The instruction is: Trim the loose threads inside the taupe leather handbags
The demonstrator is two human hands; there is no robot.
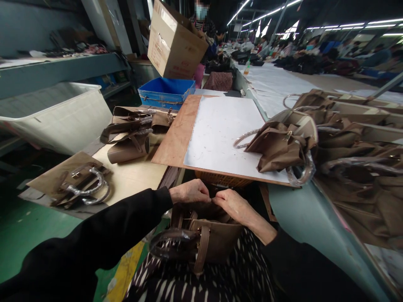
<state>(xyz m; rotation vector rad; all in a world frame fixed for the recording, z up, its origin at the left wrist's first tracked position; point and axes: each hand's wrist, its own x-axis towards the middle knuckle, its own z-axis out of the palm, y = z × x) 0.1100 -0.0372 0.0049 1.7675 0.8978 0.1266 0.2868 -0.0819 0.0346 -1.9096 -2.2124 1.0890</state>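
A brown handbag [220, 239] rests on my lap, its plastic-wrapped handle [173, 243] hanging toward me on the left. At the bag's far top edge, my left hand [190, 191] is closed, fingers pinched on the rim. Close beside it, my right hand [233, 205] pinches the same edge, its fingertips nearly meeting those of the left. Dark shade hides the bag's inside and just what the fingertips grip. Beyond my hands, another brown handbag [277, 142] leans on the white sheet [223, 126] covering a wooden board [176, 134].
Several brown bags [362, 167] pile up on the right-hand table. More bags [129, 147] lie on the left, near a pale plastic bin [72, 121]. A blue crate [166, 90] stands ahead, below a tilted cardboard box [176, 42] by a masked person [204, 25].
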